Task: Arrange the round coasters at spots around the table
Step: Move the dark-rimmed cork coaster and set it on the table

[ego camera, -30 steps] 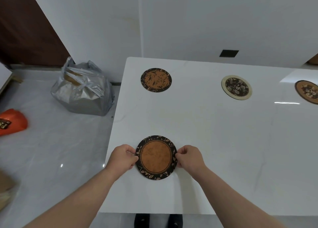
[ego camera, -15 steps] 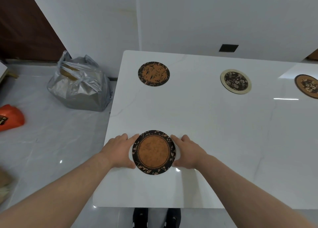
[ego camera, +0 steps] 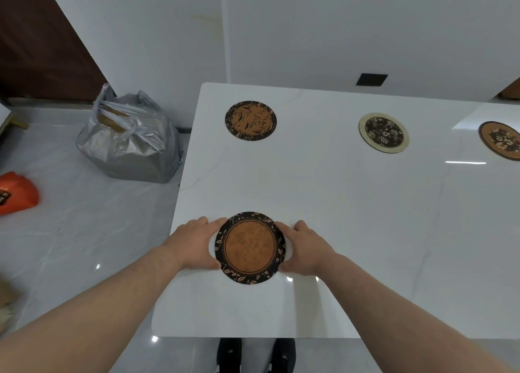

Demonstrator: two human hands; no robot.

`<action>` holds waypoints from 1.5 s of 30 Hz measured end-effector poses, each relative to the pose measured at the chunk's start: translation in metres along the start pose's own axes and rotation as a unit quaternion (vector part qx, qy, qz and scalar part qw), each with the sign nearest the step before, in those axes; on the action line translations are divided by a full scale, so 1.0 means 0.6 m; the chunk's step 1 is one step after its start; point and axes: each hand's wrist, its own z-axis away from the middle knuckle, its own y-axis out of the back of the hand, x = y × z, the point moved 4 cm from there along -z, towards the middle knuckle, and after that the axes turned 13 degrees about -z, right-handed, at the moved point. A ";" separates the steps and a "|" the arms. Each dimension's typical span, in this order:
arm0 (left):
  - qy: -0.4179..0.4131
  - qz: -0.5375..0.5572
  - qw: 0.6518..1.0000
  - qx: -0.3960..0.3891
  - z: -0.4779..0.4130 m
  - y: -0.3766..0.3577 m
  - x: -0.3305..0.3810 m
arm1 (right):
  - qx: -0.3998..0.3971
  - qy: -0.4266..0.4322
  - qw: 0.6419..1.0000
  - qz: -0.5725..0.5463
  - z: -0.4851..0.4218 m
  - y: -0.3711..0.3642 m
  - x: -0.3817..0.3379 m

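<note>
Resting flat on the white worktop [ego camera: 351,204], near its front left corner, a round coaster [ego camera: 250,247] with an orange centre and a black leaf-patterned border lies between the person's two hands. A second ago both hands pinched its rim with curled fingers; now the fingers have uncurled. The left hand [ego camera: 194,246] lies spread beside the coaster's left edge, thumb and forefinger cupping the rim, and the right hand [ego camera: 305,250] mirrors it on the right edge. Neither hand grips; both just touch or nearly touch the border. The coaster itself seems to sit at the same spot, so this reads as a final nudge into place, and this setting looks nearly done.

Three more coasters lie well apart along the far side: an orange one with black branches [ego camera: 250,120] at far left, a dark floral one with a cream rim [ego camera: 383,132] in the middle, and an orange floral one [ego camera: 502,140] at the right.

That last coaster is cut off by the picture's right edge, as is the rest of the worktop, so any further coasters or free spots there cannot be seen. Whether the fingertips actually press the rim is hard to make out. On the floor at left sit a tied silver plastic bag [ego camera: 129,139] and an orange object [ego camera: 17,192], partly cropped. Dark shoes [ego camera: 254,353] show below the worktop's front edge.
</note>
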 end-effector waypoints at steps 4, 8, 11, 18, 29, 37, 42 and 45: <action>-0.004 0.001 1.000 0.003 0.001 0.002 0.001 | 0.006 -0.014 1.000 -0.023 -0.001 -0.008 -0.004; -0.003 0.014 1.000 0.003 0.003 0.000 -0.003 | 0.007 -0.012 1.000 -0.009 0.000 -0.015 -0.009; -0.006 0.015 1.000 -0.003 0.005 -0.002 -0.006 | 0.009 -0.011 1.000 -0.005 0.003 -0.019 -0.011; -0.015 -0.002 1.000 -0.004 0.008 -0.004 -0.005 | 0.008 -0.011 1.000 0.004 0.003 -0.021 -0.012; -0.015 -0.005 1.000 -0.001 0.007 -0.008 -0.007 | -0.005 -0.012 1.000 0.007 0.002 -0.020 -0.011; -0.020 -0.014 1.000 0.003 0.013 -0.011 -0.007 | -0.013 -0.009 0.999 0.028 0.007 -0.022 -0.018; -0.023 -0.050 0.998 0.010 0.017 -0.020 0.001 | -0.005 0.001 0.998 0.058 0.016 -0.027 -0.021; -0.026 -0.055 0.998 0.012 0.016 -0.022 0.000 | -0.003 -0.002 0.997 0.071 0.013 -0.029 -0.021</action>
